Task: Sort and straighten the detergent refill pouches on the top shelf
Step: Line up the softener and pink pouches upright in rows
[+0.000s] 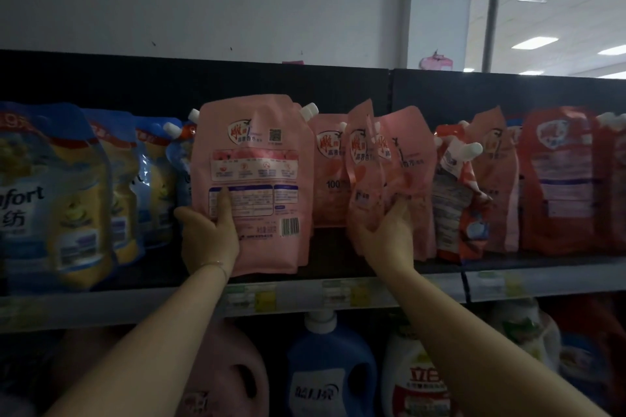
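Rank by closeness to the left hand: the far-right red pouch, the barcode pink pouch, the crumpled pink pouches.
1. barcode pink pouch: gripped by the left hand.
2. crumpled pink pouches: mid-shelf, in the right hand.
3. red pouch: far right.

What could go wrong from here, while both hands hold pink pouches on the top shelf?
The left hand holds the large pink plastic refill pouch by its lower corner at the grey shelf edge; it could slip and fall.
The right hand grips several tilted pink pouches together; one could slide out.
The crumpled red pouch beside them leans and could topple.
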A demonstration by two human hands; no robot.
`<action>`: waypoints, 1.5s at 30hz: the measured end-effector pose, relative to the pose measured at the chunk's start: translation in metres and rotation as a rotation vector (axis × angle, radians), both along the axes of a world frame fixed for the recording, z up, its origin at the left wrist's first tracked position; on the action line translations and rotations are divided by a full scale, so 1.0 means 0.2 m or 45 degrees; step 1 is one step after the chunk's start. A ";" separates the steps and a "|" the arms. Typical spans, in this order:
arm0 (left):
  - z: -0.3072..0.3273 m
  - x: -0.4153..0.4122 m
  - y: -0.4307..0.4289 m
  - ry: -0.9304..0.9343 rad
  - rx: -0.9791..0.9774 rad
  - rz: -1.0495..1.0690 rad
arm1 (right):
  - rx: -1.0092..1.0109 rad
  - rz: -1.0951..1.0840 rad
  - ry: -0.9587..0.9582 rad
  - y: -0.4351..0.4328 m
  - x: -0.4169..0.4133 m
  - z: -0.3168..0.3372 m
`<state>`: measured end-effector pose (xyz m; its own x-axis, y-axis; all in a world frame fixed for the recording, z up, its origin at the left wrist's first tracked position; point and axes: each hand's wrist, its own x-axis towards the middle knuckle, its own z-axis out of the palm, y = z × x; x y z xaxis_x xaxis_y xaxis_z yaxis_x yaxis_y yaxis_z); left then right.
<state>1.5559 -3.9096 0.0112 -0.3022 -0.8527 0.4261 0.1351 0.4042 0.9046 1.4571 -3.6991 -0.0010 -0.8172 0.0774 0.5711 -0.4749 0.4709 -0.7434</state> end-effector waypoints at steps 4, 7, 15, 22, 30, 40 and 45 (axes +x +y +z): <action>0.00 0.00 0.00 0.015 0.015 -0.021 | 0.046 0.004 -0.162 -0.02 -0.06 0.06; 0.00 0.00 0.00 0.039 0.043 -0.028 | -0.029 0.065 -0.272 -0.05 -0.08 0.11; -0.02 0.00 -0.01 0.140 0.064 -0.039 | -0.019 -0.003 -0.398 -0.06 -0.16 0.16; -0.02 -0.01 -0.02 0.163 0.063 -0.037 | -0.367 0.534 -0.497 -0.09 -0.28 0.13; -0.02 -0.02 -0.01 0.186 0.026 -0.054 | -0.265 0.316 -0.576 -0.10 -0.44 0.19; -0.04 -0.04 -0.05 0.247 0.025 -0.086 | -0.450 -0.025 -0.393 -0.26 -0.43 0.20; -0.02 -0.02 -0.02 0.302 -0.026 -0.106 | -0.606 -0.162 -0.678 -0.38 -0.48 0.28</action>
